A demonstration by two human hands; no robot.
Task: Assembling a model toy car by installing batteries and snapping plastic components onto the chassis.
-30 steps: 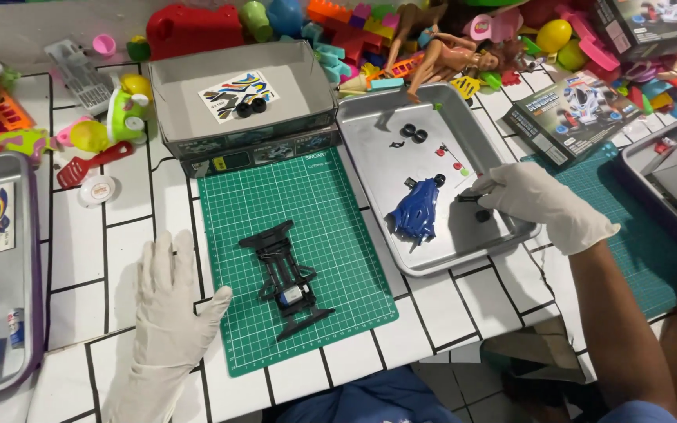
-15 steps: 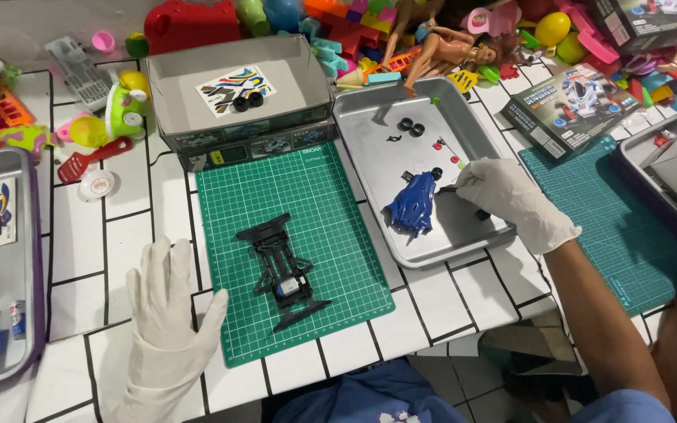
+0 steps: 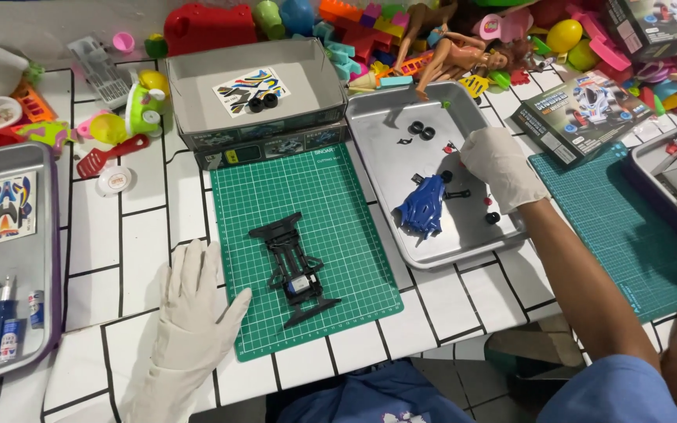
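My left hand (image 3: 193, 301), in a white glove, lies flat with fingers apart on the tiled table, touching the left edge of a green cutting mat (image 3: 315, 188). A black toy car chassis (image 3: 295, 268) rests on that mat. My gloved right hand (image 3: 503, 168) reaches into a metal tray (image 3: 381, 117), its fingertips curled down over small black parts beside a blue car body shell (image 3: 423, 207). Whether the fingers grip a part is hidden. Two small black wheels (image 3: 421, 129) lie farther back in the tray.
A grey cardboard box (image 3: 197, 78) behind the mat holds a sticker sheet and two wheels. Another metal tray (image 3: 41, 235) at left carries stickers and small tubes. A second green mat (image 3: 613, 227), a boxed car kit (image 3: 581, 113) and a pile of toys (image 3: 401, 31) fill the right and back.
My right hand has shifted a little toward the far side of the tray, from beside the blue shell to just beyond it. My left hand has stayed flat by the mat.
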